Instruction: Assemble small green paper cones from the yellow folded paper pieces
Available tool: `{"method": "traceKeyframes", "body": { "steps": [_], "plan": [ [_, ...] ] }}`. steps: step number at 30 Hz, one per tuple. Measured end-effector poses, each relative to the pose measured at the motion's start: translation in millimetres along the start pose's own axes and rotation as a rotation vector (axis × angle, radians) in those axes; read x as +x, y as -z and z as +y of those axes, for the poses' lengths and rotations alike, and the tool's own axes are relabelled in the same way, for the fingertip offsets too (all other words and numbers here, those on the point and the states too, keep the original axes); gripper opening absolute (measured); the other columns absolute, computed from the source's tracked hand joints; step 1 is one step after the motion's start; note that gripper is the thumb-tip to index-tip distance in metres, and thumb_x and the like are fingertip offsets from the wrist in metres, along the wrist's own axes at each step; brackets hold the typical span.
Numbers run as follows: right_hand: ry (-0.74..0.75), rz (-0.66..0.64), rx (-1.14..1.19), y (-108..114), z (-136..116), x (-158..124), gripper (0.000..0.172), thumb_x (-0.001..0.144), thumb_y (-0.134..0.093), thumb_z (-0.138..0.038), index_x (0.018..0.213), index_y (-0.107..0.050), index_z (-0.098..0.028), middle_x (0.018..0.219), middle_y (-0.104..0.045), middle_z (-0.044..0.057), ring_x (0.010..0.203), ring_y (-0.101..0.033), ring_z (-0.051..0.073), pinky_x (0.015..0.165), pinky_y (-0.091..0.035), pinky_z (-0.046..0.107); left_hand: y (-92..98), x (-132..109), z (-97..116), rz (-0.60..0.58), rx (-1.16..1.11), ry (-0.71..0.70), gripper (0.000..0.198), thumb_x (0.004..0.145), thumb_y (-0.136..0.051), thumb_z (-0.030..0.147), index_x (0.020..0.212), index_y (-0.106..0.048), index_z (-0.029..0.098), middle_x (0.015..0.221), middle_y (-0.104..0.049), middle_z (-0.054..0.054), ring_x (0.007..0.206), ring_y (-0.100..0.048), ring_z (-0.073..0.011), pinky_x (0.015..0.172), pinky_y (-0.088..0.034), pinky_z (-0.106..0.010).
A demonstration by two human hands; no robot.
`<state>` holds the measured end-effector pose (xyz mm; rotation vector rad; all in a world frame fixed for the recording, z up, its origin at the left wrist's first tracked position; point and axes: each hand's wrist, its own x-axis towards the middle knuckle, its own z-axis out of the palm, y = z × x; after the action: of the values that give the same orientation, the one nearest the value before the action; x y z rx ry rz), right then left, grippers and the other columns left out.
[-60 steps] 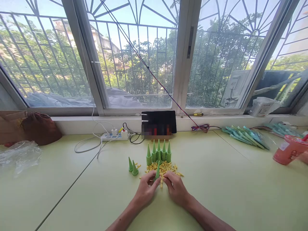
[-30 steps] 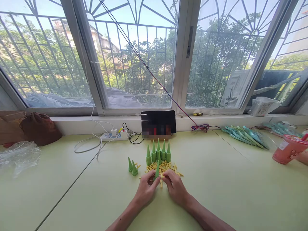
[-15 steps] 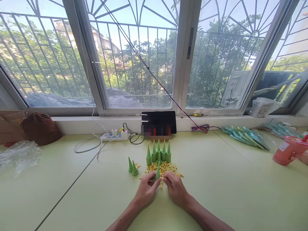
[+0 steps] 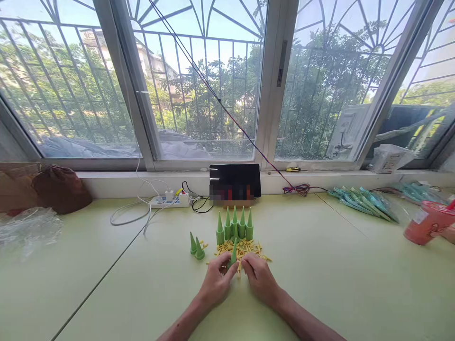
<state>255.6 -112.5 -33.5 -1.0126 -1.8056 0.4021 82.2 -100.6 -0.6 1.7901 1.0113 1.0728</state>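
Observation:
In the head view my left hand (image 4: 217, 276) is closed around a green pointed cone (image 4: 233, 253), which stands nearly upright with its tip leaning slightly right. Close beside it on the right, my right hand (image 4: 261, 277) has its fingers pinched together; whatever they hold, if anything, is hidden. A heap of small yellow pegs (image 4: 253, 247) lies just beyond both hands. One small yellow peg (image 4: 239, 273) shows between the hands. Behind the heap stand several green cones on ribbed bases (image 4: 250, 227). Two shorter green cones (image 4: 199, 250) are to the left, with some yellow bits by them.
A tablet (image 4: 234, 177) leans by the window sill. To its left lies a white power strip (image 4: 170, 202) with cables. Teal plastic packs (image 4: 362, 203) and a red cup (image 4: 424, 222) are at the right. A brown pouch (image 4: 61, 189) and clear plastic (image 4: 31, 232) sit at the left.
My right fingertips have drawn slightly right, away from the green cone. My left hand keeps its hold on the cone, nearly unmoved.

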Motion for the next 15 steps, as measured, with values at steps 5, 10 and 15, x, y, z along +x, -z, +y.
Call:
{"method": "traceKeyframes", "body": {
  "steps": [5, 10, 15],
  "plan": [
    [0.008, 0.021, 0.059, 1.4, -4.0, 1.0, 0.019, 0.106, -0.045, -0.03, 0.097, -0.06, -0.021, 0.085, -0.064, 0.004, 0.074, -0.06, 0.019, 0.068, -0.046, 0.027, 0.4, 1.1, 1.3, 0.006, -0.066, 0.036, 0.036, 0.091, -0.064, 0.05, 0.092, -0.07, 0.015, 0.08, -0.067, -0.005, 0.072, -0.057, -0.0179, 0.062, -0.044, -0.024],
    [0.009, 0.022, 0.07, 1.1, -3.1, 0.5, 0.017, 0.106, -0.046, -0.029, 0.099, -0.059, -0.022, 0.085, -0.064, 0.004, 0.074, -0.06, 0.019, 0.068, -0.047, 0.029, 1.1, 2.2, -0.7, 0.012, -0.086, 0.053, 0.036, 0.091, -0.064, 0.049, 0.091, -0.071, 0.013, 0.076, -0.065, -0.004, 0.066, -0.053, -0.0151, 0.057, -0.039, -0.023],
    [0.027, 0.024, 0.078, 1.3, -1.7, 0.4, 0.018, 0.105, -0.046, -0.026, 0.095, -0.06, -0.021, 0.085, -0.065, 0.004, 0.074, -0.061, 0.019, 0.068, -0.048, 0.028, 1.0, 1.7, -1.7, 0.0, -0.11, 0.049, 0.036, 0.092, -0.064, 0.048, 0.093, -0.071, 0.013, 0.078, -0.066, -0.005, 0.069, -0.055, -0.0161, 0.059, -0.042, -0.023]
  ]
}}
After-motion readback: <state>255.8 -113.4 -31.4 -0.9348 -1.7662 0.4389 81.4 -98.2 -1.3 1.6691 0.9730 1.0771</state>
